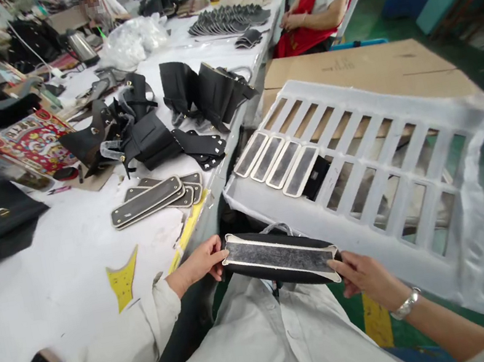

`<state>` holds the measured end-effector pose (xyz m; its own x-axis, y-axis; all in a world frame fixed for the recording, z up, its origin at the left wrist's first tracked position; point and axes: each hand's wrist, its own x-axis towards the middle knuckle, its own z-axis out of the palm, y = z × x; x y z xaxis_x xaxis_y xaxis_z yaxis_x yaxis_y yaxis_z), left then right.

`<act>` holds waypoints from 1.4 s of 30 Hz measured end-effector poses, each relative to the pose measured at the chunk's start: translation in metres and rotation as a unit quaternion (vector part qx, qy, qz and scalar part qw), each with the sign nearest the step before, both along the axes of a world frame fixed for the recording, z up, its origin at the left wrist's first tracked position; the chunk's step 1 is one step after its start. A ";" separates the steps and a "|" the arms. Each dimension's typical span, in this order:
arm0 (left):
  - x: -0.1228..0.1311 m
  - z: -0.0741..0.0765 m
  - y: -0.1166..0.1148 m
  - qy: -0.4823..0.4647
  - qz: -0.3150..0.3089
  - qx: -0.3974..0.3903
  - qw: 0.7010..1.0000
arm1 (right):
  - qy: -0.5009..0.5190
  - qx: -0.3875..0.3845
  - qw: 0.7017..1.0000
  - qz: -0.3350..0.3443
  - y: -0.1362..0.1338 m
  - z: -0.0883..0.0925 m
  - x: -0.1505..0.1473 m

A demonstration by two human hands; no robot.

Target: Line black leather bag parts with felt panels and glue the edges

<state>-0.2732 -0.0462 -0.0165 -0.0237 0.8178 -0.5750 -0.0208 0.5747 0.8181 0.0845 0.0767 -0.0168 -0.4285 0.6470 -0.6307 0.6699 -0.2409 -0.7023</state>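
- A leather-goods workshop, of the bag-making kind, with several people at work.
- The long white bench [54,283] carries half-made black bags [145,135] and stacked flat strap pieces [152,200].
- A white slotted rack [354,124] holds more pieces.
- A seated co-worker in a red apron [312,25] sits beside grey cut parts [227,20].

Two hands hold a long dark strip with a pale border [280,256] over the lap: the left hand [200,264] pinches one end, the right hand [365,276] the other. A white slotted rack [352,118] with four similar strips [276,163] lies just beyond.
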 end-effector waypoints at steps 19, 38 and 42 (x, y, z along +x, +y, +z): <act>-0.005 -0.006 0.005 -0.009 -0.052 -0.036 0.998 | 0.005 -0.049 0.999 0.006 0.010 0.013 0.000; 0.010 -0.012 -0.009 -0.076 0.084 0.025 0.993 | 0.133 -0.110 0.982 -0.076 0.000 0.014 0.004; 0.015 -0.008 -0.009 -0.050 0.093 0.044 0.993 | 0.045 -0.082 0.994 -0.063 0.000 0.014 -0.002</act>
